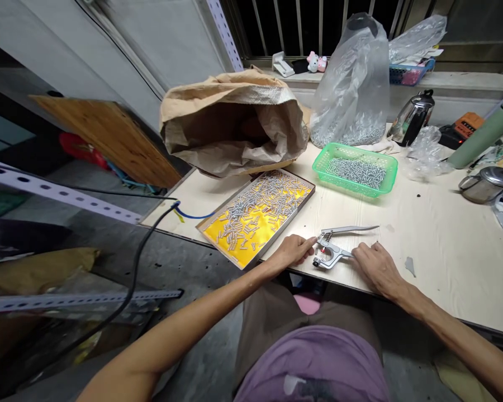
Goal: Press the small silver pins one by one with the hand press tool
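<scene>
My right hand (377,267) is closed around the lower handle of silver spring-loaded pliers (334,255) at the table's front edge. Their upper handle stands apart from the lower one, and a small red light spot shows near the jaws. On the left side of the jaws, my left hand (295,250) has its fingers pinched together, with the fingertips at the pliers' head. Whatever is between those fingertips is too small to make out. Just left of that hand lies a shallow tray (257,228) with a yellow bottom, strewn with small metal pins (276,190).
Behind the tray a large brown paper sack (235,125) gapes open. A green plastic basket (355,188) holds more metal pins, with a clear plastic bag (350,89) behind it. A metal cup (488,184) and green bottle (486,134) stand right. A black cable (136,262) hangs left.
</scene>
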`<action>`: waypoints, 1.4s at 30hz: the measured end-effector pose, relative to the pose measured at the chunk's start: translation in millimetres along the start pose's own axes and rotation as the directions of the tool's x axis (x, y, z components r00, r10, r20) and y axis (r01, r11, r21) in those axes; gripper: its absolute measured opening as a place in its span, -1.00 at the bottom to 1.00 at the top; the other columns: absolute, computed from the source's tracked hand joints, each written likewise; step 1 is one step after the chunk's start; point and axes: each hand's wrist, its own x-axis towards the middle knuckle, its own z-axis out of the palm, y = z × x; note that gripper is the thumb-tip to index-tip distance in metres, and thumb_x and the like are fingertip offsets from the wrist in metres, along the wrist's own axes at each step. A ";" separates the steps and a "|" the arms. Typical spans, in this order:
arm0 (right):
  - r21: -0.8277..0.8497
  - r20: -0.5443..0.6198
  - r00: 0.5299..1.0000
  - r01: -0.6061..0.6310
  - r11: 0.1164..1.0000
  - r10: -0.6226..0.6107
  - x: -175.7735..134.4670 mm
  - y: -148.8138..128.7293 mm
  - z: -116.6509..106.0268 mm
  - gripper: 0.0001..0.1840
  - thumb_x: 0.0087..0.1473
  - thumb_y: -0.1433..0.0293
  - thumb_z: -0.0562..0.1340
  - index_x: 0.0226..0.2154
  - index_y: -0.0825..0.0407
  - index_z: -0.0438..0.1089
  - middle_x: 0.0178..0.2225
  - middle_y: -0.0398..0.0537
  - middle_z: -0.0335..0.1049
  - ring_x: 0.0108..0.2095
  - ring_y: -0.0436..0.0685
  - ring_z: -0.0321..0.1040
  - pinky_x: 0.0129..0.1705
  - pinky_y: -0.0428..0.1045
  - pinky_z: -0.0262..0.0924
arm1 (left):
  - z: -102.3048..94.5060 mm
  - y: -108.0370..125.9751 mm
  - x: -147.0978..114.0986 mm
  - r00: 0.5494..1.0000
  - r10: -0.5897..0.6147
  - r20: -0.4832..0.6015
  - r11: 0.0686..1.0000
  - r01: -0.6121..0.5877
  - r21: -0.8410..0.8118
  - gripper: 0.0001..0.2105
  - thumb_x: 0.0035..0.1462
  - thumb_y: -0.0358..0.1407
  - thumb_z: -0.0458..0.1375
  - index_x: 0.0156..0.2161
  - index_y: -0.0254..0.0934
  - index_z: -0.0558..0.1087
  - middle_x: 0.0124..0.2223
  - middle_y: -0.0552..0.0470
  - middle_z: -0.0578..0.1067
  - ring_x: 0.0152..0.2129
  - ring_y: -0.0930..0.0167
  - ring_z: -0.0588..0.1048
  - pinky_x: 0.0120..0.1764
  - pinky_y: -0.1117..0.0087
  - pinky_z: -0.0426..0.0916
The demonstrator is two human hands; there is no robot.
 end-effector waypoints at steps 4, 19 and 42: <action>-0.002 -0.049 0.996 -0.070 0.998 0.069 0.3 3.2 -12.3 -0.75 0.27 0.44 -0.03 -0.44 0.02 0.21 -0.53 -0.14 0.22 -0.54 0.05 0.00 -0.39 -0.03 -0.06 | 4.7 -2.2 3.3 0.951 0.278 -0.134 0.932 -0.233 0.279 -0.71 0.18 -0.19 0.02 -0.42 -0.34 0.46 -0.44 -0.01 0.48 -0.45 0.40 0.43 -0.37 0.44 0.23; 0.110 -0.086 0.941 -0.318 0.942 0.327 -39.1 14.1 -46.2 -0.81 0.26 0.35 -0.03 -0.34 -0.01 0.21 -0.48 -0.10 0.26 -0.49 0.08 0.16 -0.41 0.00 0.07 | 25.6 -9.1 -23.4 0.771 0.554 0.314 0.488 -0.606 0.628 -0.78 0.12 -0.57 -0.07 -0.22 -0.27 0.32 -0.20 -0.07 0.39 -0.25 0.34 0.39 -0.24 0.40 0.29; 0.120 -0.113 0.919 -0.365 0.923 0.378 -79.2 15.1 -19.2 -0.77 0.26 0.26 -0.04 -0.30 0.00 0.23 -0.45 -0.04 0.32 -0.47 0.11 0.20 -0.40 0.02 0.11 | -12.7 -11.4 5.1 0.950 0.288 -0.119 0.563 -0.068 0.824 -0.50 0.11 -0.61 -0.18 0.17 -0.37 0.14 0.12 -0.31 0.28 -0.22 0.31 0.50 -0.22 0.30 0.40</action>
